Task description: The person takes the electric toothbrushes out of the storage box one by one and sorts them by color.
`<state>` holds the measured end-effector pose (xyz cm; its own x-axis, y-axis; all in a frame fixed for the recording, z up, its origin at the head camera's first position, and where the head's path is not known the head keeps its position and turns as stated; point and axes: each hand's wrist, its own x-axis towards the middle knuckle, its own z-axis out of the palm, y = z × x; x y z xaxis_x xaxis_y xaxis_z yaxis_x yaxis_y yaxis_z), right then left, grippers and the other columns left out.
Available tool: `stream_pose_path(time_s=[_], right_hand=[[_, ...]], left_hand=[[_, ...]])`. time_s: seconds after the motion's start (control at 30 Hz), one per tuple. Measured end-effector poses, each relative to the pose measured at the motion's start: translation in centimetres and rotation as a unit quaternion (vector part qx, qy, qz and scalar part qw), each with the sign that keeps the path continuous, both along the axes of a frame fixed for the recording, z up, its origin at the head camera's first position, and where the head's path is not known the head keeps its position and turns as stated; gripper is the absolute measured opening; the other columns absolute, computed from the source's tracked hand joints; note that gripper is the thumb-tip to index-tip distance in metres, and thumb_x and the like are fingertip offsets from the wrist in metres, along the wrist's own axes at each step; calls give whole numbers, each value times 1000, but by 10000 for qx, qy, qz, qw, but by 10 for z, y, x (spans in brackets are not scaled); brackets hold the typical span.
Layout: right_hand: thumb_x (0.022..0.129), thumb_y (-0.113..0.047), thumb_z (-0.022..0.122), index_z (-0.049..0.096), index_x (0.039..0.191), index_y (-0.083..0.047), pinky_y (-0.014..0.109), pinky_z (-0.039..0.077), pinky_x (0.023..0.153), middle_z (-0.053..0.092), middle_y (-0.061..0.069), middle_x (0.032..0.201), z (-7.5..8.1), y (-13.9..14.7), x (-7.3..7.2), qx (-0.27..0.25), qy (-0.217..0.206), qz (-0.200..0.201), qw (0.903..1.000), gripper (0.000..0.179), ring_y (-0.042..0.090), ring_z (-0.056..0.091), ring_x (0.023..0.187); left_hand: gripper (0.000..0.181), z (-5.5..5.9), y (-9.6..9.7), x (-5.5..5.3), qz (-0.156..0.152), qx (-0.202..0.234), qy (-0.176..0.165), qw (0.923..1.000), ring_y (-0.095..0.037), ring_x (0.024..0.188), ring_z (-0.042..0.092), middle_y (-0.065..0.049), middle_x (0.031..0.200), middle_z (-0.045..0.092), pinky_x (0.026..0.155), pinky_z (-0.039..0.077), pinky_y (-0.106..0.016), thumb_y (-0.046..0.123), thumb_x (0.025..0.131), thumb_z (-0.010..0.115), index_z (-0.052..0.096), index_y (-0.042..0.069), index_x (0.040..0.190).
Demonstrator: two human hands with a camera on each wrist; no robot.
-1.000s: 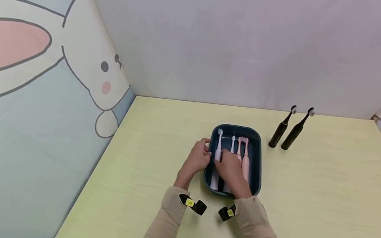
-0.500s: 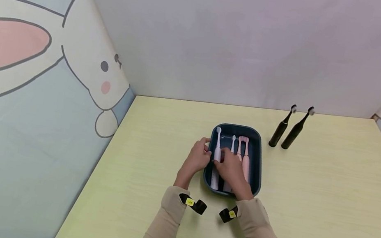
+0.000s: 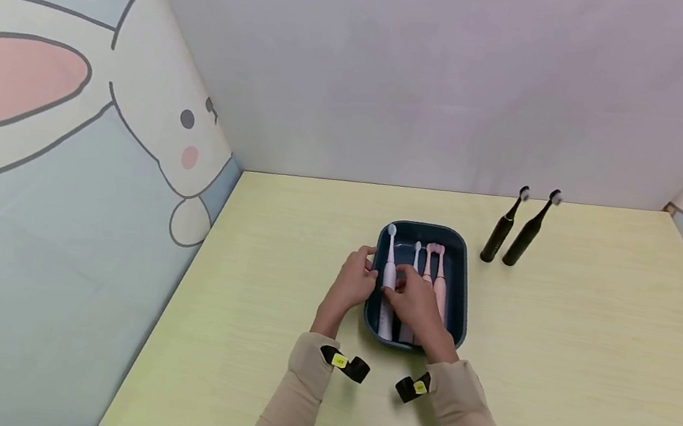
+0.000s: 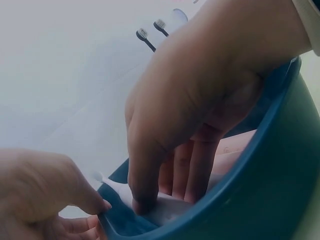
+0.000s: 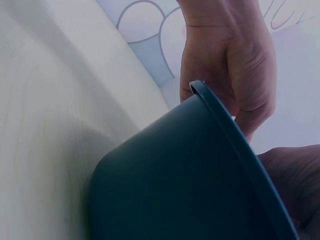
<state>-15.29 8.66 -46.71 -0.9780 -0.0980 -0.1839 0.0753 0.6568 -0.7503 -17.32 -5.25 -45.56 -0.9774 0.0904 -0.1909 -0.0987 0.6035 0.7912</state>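
A dark blue plastic storage bin stands on the table, with several electric toothbrushes lying in it. My left hand pinches the bin's left rim between thumb and fingers. Inside the bin, my right hand holds a white electric toothbrush at its handle, near the left wall. The left wrist view shows thumb and fingers on either side of that toothbrush. To its right lie another white toothbrush and two pink toothbrushes, partly hidden by my right hand. The right wrist view mostly shows the bin's outer wall.
Two black electric toothbrushes, a left one and a right one, stand upright behind and to the right of the bin. A pale wooden table meets a plain back wall and a rabbit-patterned side wall.
The held white toothbrush has shifted slightly, its head moving up and left toward the bin's far left corner. My right wrist has edged right. The left hand stays on the rim.
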Motion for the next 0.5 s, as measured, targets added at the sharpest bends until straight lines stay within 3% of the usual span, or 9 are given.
stream_pose_path(time_s=[0.5], right_hand=[[89, -24, 67, 49, 132, -4, 43, 53, 84, 66, 17, 113, 5, 6, 4, -194, 345, -44, 9992, 50, 26, 66, 96]], left_hand=[[45, 1, -1, 1, -10, -27, -11, 10000, -20, 85, 51, -10, 101, 50, 71, 45, -29, 7, 95, 52, 44, 6, 140]])
